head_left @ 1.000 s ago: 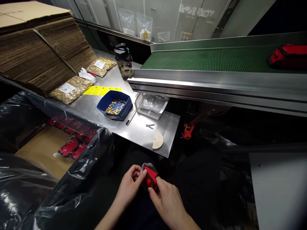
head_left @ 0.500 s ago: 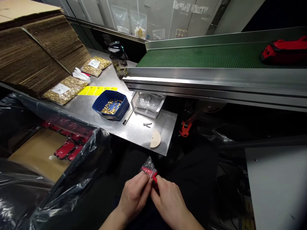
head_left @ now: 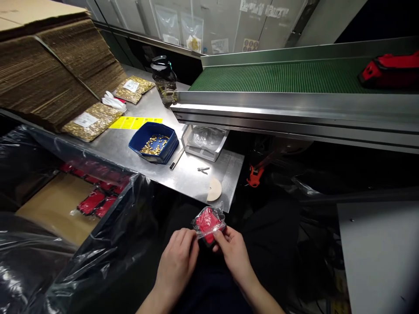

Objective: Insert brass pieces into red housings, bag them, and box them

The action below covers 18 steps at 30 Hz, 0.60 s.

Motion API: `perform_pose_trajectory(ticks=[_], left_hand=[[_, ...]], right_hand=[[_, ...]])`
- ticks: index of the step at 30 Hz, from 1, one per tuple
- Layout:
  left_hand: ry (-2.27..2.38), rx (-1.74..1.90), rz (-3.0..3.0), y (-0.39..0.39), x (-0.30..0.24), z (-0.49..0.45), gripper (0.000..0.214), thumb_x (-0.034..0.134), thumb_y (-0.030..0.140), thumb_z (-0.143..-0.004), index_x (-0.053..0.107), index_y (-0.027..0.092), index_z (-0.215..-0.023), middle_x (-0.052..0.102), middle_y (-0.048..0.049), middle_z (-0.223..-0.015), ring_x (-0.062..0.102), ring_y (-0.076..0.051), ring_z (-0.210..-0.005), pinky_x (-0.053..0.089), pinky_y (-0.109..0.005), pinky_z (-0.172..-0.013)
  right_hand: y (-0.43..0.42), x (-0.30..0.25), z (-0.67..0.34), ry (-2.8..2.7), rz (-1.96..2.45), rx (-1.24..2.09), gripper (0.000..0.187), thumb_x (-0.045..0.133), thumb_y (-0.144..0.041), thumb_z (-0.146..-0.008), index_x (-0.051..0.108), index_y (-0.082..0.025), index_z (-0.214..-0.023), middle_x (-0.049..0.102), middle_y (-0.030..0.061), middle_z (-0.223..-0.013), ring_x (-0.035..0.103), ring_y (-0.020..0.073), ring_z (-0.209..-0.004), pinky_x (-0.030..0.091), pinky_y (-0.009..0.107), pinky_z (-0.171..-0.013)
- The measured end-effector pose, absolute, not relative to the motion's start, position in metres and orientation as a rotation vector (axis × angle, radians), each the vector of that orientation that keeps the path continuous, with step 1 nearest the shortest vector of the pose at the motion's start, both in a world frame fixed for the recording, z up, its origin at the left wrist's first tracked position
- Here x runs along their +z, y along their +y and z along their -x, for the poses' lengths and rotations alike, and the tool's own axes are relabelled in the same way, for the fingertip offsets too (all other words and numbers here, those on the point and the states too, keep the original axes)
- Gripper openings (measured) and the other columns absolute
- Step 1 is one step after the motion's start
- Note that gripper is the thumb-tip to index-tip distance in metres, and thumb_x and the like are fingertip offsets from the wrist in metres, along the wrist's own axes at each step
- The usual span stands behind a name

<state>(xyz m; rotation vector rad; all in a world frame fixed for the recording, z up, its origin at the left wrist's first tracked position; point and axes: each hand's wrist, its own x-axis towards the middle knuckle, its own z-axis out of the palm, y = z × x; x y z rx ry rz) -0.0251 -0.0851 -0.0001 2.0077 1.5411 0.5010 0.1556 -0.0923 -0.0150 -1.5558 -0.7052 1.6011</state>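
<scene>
A red-and-black plastic part [head_left: 207, 221] is in front of me over my lap, partly inside a clear plastic bag [head_left: 218, 214]. My right hand [head_left: 235, 254] grips the part from the right through the bag, thumb on top. On the other side, my left hand [head_left: 176, 255] is closed, its thumb and index finger pinching the bag's edge at the left. Just beyond the part, a round tan disc [head_left: 214, 190] lies at the corner of the metal table [head_left: 188, 174]. Small nippers [head_left: 203, 170] rest behind the disc.
A blue bin [head_left: 166, 150] holds small brass pieces. Next to it stands a grey tray [head_left: 212, 153] with plastic bags. Behind runs a green conveyor [head_left: 278, 74] bearing a red housing [head_left: 391, 72]. Bagged red parts [head_left: 91, 203] lie in a lined box at left. Stacked cardboard [head_left: 49, 65] leans behind.
The red part has been turned so its broad face shows, and it has moved slightly up. My hands have drawn apart; the left now pinches only the bag's edge.
</scene>
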Motion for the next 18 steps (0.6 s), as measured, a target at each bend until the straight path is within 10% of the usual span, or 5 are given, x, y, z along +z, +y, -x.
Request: perform_pose_trajectory(ticks=[8, 11, 15, 18], left_hand=[[1.027, 0.472, -1.788, -0.093, 0.033, 0.011, 0.012, 0.050, 0.020, -0.101, 0.061, 0.025, -0.101, 0.070, -0.0036, -0.092, 0.065, -0.018, -0.084, 0.054, -0.029, -0.077], [0.911, 0.444, -1.959, -0.075, 0.044, 0.026, 0.019, 0.060, 0.025, -0.097, 0.067, 0.029, -0.115, 0.068, -0.0087, -0.121, 0.062, -0.025, -0.112, 0.053, -0.039, -0.098], [0.868, 0.296, -1.866, -0.054, 0.039, 0.051, 0.072, 0.086, 0.047, -0.076, 0.057, 0.040, -0.142, 0.038, -0.0098, -0.162, 0.034, -0.039, -0.148, 0.034, -0.059, -0.120], [0.825, 0.309, -1.325, -0.059, 0.022, 0.058, 0.105, 0.089, 0.052, -0.069, 0.034, 0.039, -0.157, 0.049, -0.0137, -0.154, 0.052, -0.037, -0.137, 0.043, -0.054, -0.114]], right_hand=[[-0.097, -0.006, -0.145, -0.626, 1.460, 1.663, 0.043, 0.073, -0.054, -0.086, 0.072, -0.012, -0.091, 0.070, 0.0052, -0.076, 0.059, 0.0154, -0.067, 0.046, 0.026, -0.064], [-0.094, 0.005, -0.146, -0.595, 1.352, 1.852, 0.043, 0.075, -0.055, -0.084, 0.074, -0.012, -0.090, 0.068, 0.0031, -0.073, 0.057, 0.0139, -0.064, 0.042, 0.024, -0.061], [-0.088, 0.019, -0.156, -0.568, 1.205, 2.105, 0.048, 0.066, -0.059, -0.090, 0.073, -0.012, -0.085, 0.056, -0.0028, -0.059, 0.042, 0.0075, -0.051, 0.036, 0.020, -0.055], [-0.087, 0.027, -0.171, -0.902, 1.184, 2.199, 0.051, 0.051, -0.062, -0.097, 0.073, -0.016, -0.101, 0.053, -0.0056, -0.058, 0.037, 0.0072, -0.045, 0.036, 0.020, -0.052]])
